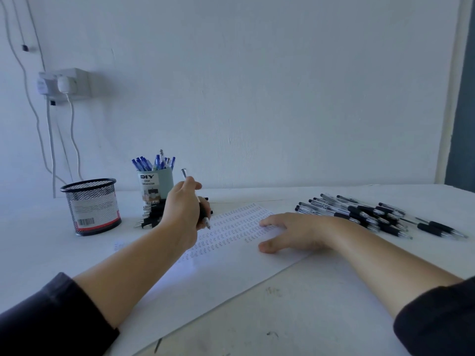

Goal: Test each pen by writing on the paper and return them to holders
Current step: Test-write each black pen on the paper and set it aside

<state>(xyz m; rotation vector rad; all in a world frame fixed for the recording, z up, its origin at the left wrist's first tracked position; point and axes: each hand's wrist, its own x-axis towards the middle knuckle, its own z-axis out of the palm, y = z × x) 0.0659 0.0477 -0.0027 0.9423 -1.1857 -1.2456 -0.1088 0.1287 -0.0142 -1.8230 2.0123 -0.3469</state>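
At the upper left of the frame, a wall socket (67, 84) with a plugged-in white cable was seen above the white table (334, 304). Left of centre, a black mesh holder (92, 206) was stood on the table, and just to its right a pale green holder (155, 185) filled with blue pens (153, 161). At the foot of the green holder a small heap of black-gripped pens (150, 217) was laid. Near the centre, the left hand (186, 209) was curled round a pen (203, 214), held steeply with its tip just over the paper (195, 283), whether touching could not be told. The sheet, laid aslant across the middle, was covered in rows of small written marks. The right hand (290, 231) was rested flat on the paper, fingers spread and straight, nothing held. At the right of the frame, a spread pile of black pens (372, 214) was laid on the table.
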